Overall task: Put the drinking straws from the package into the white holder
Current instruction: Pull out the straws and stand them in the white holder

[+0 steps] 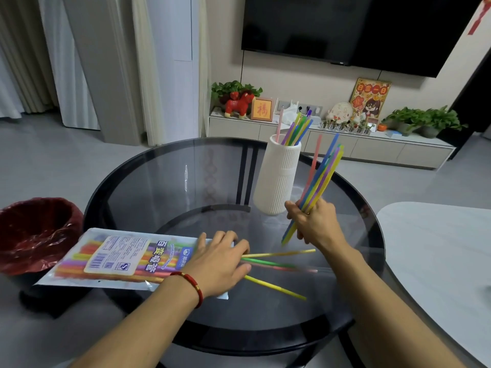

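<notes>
Seen from a head-worn camera looking down at a round dark glass table (pixel 148 181). A clear plastic package (pixel 111 258) of coloured drinking straws lies flat at the table's left edge; its label carries large Chinese characters reading 百变吸管, a barcode and small print too fine to read. The left hand (pixel 220 264), with a red bead bracelet (pixel 192 285) at the wrist, rests palm down on the package's open end, fingers spread and slightly bent. A few loose straws (pixel 279 261), yellow, green and pink, fan out on the glass from under its fingers. The right hand (pixel 316 221) grips a bundle of straws (pixel 318 181), blue, yellow, purple, green and pink, fingers curled round it, the bundle tilted up and to the right. Just left of that bundle stands the white ribbed holder (pixel 279 179), upright on the table, with pink, purple, green, yellow and blue straws leaning inside. A bin lined with a red bag (pixel 37 232) sits left of the table. On the far cabinet, a framed picture (pixel 262 109) shows the character 福.
</notes>
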Action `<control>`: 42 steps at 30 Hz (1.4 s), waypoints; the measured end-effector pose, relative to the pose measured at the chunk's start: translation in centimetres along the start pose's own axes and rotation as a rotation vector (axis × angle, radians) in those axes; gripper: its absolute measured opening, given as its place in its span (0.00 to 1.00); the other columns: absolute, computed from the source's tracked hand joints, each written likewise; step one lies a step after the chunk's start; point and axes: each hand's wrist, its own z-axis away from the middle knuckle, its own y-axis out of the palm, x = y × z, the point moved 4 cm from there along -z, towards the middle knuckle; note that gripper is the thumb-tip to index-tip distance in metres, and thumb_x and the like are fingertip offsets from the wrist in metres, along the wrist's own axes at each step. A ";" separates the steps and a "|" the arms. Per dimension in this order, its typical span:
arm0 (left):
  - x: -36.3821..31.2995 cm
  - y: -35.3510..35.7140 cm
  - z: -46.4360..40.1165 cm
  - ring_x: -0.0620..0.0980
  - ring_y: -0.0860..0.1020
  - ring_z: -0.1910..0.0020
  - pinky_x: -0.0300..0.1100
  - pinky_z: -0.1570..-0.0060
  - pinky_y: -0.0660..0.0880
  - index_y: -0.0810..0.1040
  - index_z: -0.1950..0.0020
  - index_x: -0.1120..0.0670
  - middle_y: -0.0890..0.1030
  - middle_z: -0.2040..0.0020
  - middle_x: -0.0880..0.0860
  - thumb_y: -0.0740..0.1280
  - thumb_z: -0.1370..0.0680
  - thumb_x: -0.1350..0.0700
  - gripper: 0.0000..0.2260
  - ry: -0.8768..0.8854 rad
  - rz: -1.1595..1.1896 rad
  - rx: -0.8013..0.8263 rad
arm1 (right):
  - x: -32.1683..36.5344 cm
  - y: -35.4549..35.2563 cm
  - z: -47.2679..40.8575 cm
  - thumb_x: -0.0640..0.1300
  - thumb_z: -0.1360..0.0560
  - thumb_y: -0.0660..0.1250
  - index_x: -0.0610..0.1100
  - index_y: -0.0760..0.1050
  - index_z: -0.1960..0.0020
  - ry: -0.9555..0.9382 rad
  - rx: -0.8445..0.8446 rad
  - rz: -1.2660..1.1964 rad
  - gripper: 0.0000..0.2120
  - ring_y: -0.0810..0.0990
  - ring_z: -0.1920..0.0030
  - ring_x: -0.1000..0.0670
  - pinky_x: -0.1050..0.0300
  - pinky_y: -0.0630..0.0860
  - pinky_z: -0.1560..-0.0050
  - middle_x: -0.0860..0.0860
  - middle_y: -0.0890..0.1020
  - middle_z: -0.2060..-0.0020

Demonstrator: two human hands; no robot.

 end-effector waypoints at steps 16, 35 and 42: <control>0.1 0.3 -0.2 0.53 0.64 0.32 0.65 0.28 0.54 0.69 0.39 0.45 0.68 0.36 0.50 0.56 0.19 0.41 0.13 -0.002 0.003 0.003 | -0.6 1.2 1.0 0.50 0.19 0.70 0.40 0.83 0.56 -0.004 0.063 -0.009 0.14 0.84 0.74 0.49 0.55 0.84 0.71 0.46 0.85 0.67; -0.1 0.3 -2.3 0.55 0.55 0.26 0.68 0.26 0.43 0.71 0.33 0.48 0.68 0.33 0.53 0.57 0.19 0.41 0.18 0.004 0.079 -0.096 | 7.6 -7.2 -8.1 0.49 0.24 0.73 0.36 0.83 0.61 0.010 -0.530 -0.555 0.16 0.81 0.78 0.50 0.58 0.78 0.77 0.46 0.83 0.75; -0.2 -0.4 -2.6 0.56 0.50 0.23 0.69 0.27 0.38 0.71 0.32 0.50 0.67 0.32 0.56 0.58 0.20 0.44 0.19 -0.004 0.096 -0.076 | 10.7 -5.4 -12.3 0.41 0.23 0.73 0.37 0.79 0.61 0.028 -0.376 -0.202 0.11 0.85 0.76 0.47 0.46 0.86 0.71 0.46 0.84 0.72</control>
